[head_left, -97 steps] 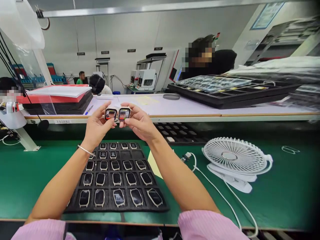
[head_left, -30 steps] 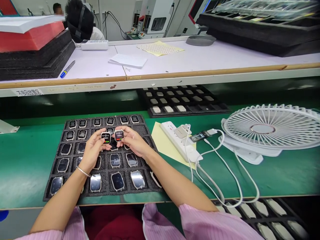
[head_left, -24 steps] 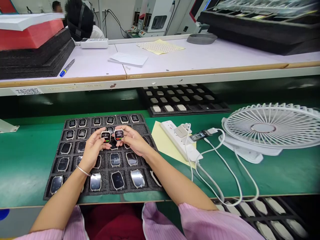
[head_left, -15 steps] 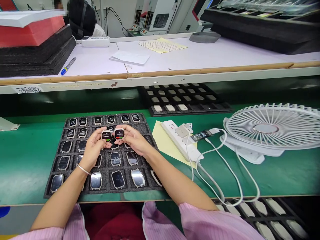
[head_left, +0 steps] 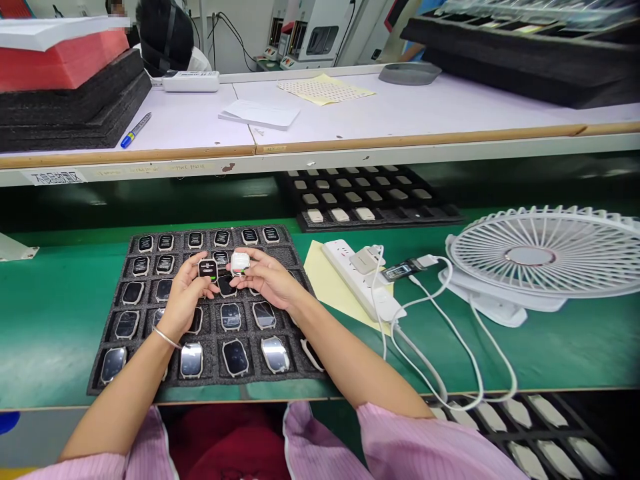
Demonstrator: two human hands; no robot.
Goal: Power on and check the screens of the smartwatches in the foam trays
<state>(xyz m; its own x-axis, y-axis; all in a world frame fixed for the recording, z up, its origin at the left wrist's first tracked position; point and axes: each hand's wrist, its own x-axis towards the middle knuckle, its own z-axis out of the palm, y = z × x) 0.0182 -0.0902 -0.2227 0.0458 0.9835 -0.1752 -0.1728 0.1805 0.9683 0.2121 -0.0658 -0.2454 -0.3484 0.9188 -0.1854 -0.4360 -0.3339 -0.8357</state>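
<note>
My left hand (head_left: 186,293) is closed on a smartwatch body (head_left: 208,269) without a strap; its lit screen shows white text and a green patch. Just to its right, my right hand (head_left: 267,280) pinches a second smartwatch body (head_left: 241,262), whose screen is washed out by bright glare. Both are held above a black foam tray (head_left: 210,377) with rows of compartments. Strapless watches lie in many of them, such as a dark-screened watch (head_left: 236,358) near the front. Along the back row, watches (head_left: 195,240) have lit text on their screens. My hands hide some middle compartments.
To the right lie a white power strip (head_left: 360,280) with cables on yellow paper (head_left: 320,267) and a white fan (head_left: 545,257). Another foam tray (head_left: 380,220) sits under the shelf (head_left: 320,143). Foam stacks stand on the shelf. A person's head (head_left: 163,40) shows beyond.
The watch in my right hand has tilted, so its screen now reflects white glare instead of showing text and red. The left-hand watch has shifted slightly left, widening the gap.
</note>
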